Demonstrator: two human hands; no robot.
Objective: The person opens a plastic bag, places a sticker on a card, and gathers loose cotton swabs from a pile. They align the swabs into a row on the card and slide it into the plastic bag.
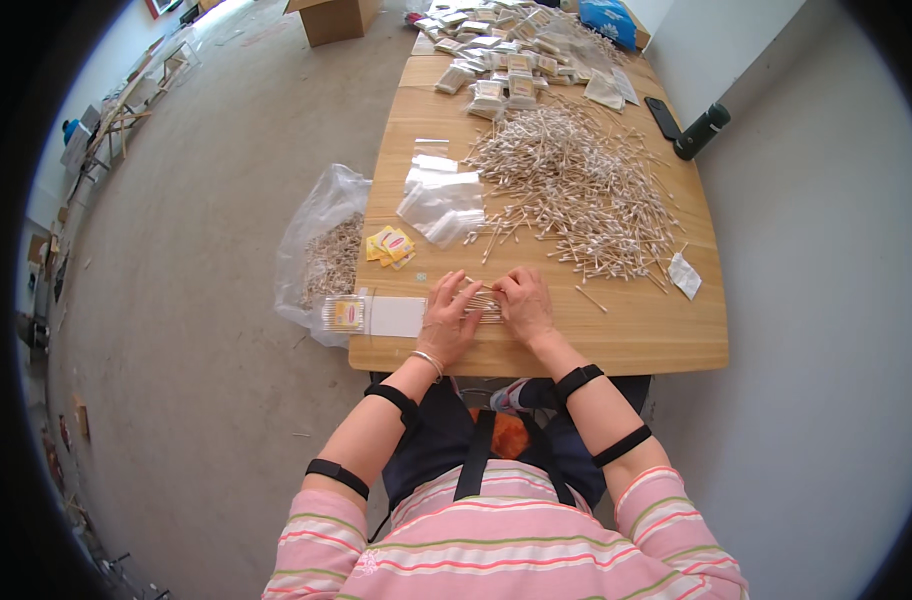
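A small row of cotton swabs [489, 308] lies on the table between my two hands near the front edge. My left hand [448, 318] curls round the left ends of these swabs, fingers bent and thumb toward the right. At their right side my right hand [525, 303] is closed, fingertips pinched on the swabs; its palm side is hidden. A white card strip [397, 317] lies just left of my left hand. Beyond it, at the table's left edge, is a filled swab packet [343, 314] with a yellow label. Several yellow label cards [390, 245] lie above the strip.
A large heap of loose swabs [576, 190] covers the table's middle right. Clear plastic bags [443, 200] lie left of it. Filled packets [516, 65] pile up at the far end. A dark bottle [703, 131] and phone [662, 118] stand by the wall. A swab-filled sack [321, 215] adjoins the left edge.
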